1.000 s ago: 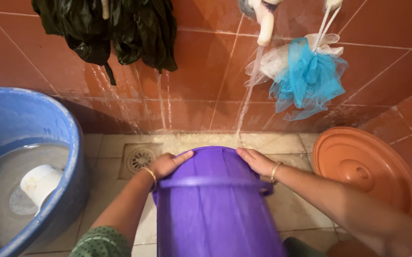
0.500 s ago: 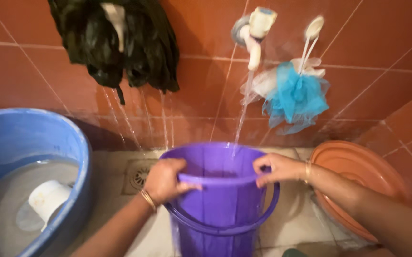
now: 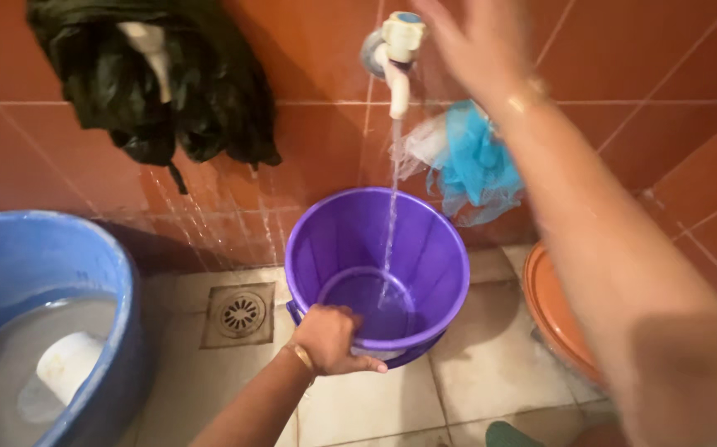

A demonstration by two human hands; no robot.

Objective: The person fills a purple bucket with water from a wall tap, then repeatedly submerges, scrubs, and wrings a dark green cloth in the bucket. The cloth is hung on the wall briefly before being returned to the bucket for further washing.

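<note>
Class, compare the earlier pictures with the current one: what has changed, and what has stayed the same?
The right hand let go of the purple bucket and rose towards the tap. The bucket now stands upright under the running water. The left hand keeps its grip on the rim; the blue tub stays put.

Under me the pale tiled floor (image 3: 375, 406) is wet. On it stand my purple bucket (image 3: 425, 248), a big blue tub (image 3: 118, 281) at the left and an orange lid (image 3: 553, 319) at the right; a square drain (image 3: 241, 314) sits between tub and bucket.

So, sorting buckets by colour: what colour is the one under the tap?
Purple bucket, clearest in the head view.
</note>
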